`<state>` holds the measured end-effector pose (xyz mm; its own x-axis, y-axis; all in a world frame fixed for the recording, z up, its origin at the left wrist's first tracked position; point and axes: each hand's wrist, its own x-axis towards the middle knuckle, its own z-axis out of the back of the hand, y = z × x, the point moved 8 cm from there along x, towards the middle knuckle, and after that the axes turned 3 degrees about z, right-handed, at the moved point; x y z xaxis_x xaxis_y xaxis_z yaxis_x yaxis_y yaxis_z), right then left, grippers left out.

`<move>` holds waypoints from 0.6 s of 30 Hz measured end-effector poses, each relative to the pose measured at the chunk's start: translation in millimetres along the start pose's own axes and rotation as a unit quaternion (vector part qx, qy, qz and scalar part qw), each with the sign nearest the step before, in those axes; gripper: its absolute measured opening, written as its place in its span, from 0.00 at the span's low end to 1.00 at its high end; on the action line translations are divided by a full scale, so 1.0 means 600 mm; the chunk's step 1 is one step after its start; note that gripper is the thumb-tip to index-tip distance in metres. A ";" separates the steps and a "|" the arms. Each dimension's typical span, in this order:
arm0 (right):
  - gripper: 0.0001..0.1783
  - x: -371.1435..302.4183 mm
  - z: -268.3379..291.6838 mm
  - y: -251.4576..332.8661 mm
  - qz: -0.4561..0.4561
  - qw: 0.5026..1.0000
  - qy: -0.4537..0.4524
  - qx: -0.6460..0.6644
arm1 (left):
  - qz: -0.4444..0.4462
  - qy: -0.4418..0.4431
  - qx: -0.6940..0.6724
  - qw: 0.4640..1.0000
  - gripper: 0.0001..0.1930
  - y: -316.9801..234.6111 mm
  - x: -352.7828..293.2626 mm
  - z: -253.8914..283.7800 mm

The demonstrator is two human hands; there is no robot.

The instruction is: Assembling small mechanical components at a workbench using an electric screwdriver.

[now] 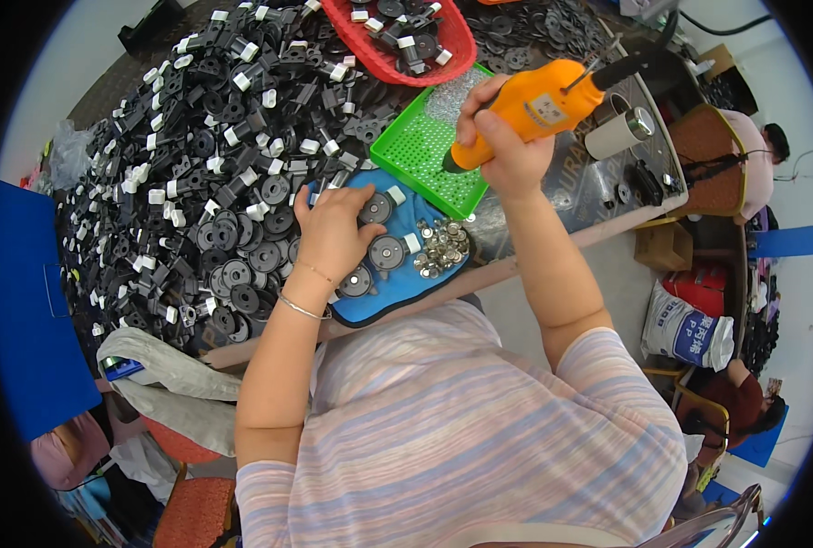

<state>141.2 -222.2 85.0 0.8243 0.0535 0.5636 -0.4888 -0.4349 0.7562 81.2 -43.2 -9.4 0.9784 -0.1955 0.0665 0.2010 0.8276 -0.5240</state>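
My right hand [516, 155] is wrapped round an orange electric screwdriver [543, 96]. Its black nose points down over a green perforated basket [434, 169] with small clear or silvery pieces [452, 96] at the far end. On a blue cloth pad [370, 297], my left hand [332, 228] has thumb and index finger at either side of a round black plastic wheel part [375, 208] with a white tab. Two similar wheel parts, one in the middle [388, 252] and one nearer [356, 281], lie beside it. Shiny metal round pieces [443, 248] are heaped at the pad's right.
A large pile of black parts with white tabs [215, 164] covers the table's left. At the back stands a red basket [466, 55] of such parts. A white cup [618, 133] lies right of the screwdriver. Other people sit at the far right, near a white sack [685, 329].
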 end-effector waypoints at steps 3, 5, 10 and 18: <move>0.13 -0.009 0.004 -0.008 -0.008 1.000 -0.009 0.002 | 0.007 0.003 0.010 1.000 0.26 -0.001 -0.002 0.002; 0.14 -0.011 0.002 -0.010 -0.013 1.000 -0.001 -0.010 | 0.004 -0.002 0.007 1.000 0.27 0.000 -0.003 0.004; 0.14 -0.011 0.000 -0.011 -0.017 1.000 -0.003 -0.004 | 0.005 -0.004 0.005 1.000 0.27 0.000 -0.005 0.003; 0.13 -0.012 -0.001 -0.015 -0.018 1.000 0.012 -0.011 | -0.002 -0.030 -0.009 1.000 0.26 -0.007 -0.017 0.017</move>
<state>139.6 -218.4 74.3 0.8351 0.0900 0.5426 -0.4646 -0.4126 0.7835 70.9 -39.4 1.1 0.9789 -0.1662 0.1187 0.2041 0.8171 -0.5391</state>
